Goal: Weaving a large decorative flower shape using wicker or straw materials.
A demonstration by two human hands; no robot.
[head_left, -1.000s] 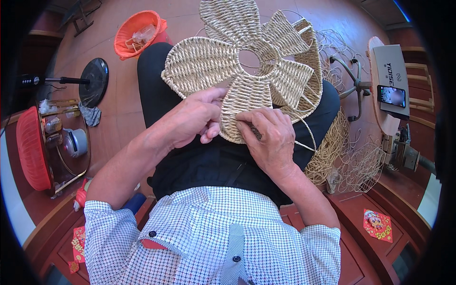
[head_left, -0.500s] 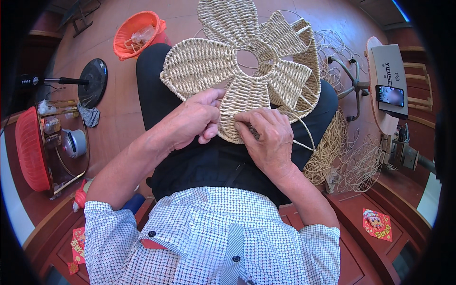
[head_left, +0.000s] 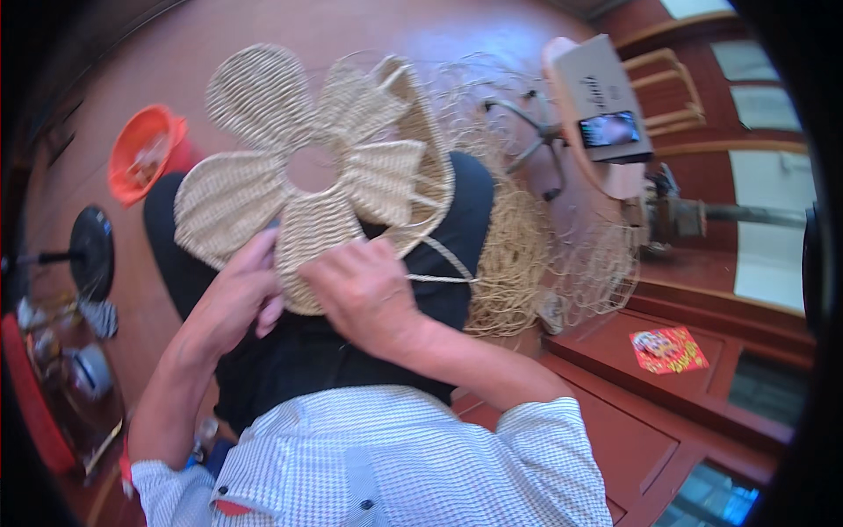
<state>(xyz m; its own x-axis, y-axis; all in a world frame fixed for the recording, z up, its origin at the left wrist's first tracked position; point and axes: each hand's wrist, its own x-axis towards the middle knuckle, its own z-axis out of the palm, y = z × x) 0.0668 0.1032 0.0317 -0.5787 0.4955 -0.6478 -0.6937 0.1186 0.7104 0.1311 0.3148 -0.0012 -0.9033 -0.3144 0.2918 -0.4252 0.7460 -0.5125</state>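
Floor (head_left: 395, 35): reddish, spread beyond the person's knees.
Lap: black trousers (head_left: 465, 211), bearing the woven work.
Woven flower (head_left: 307, 206): straw-coloured, broad petals around a round central hole; it lies across the lap, mostly beyond both hands, its nearest petal (head_left: 294, 250) between them.
Second woven piece (head_left: 432, 114): curved, partly under the flower's right side.
Cord heap (head_left: 509, 255): loose and tangled, just beside the right knee.
Basket: orange (head_left: 123, 176), beyond the left knee.
Right hand (head_left: 364, 285): over the near petal's right side, fingers bent and close together; blur hides whether they pinch anything.
Left hand (head_left: 241, 290): at that petal's left edge, index finger stretched toward the gap between two petals, other fingers curled; whether it grips, I cannot tell.
Phone (head_left: 608, 129): on a box (head_left: 588, 83), screen lit.
Strand (head_left: 439, 278): thin, pale, sticking out right of the right hand.
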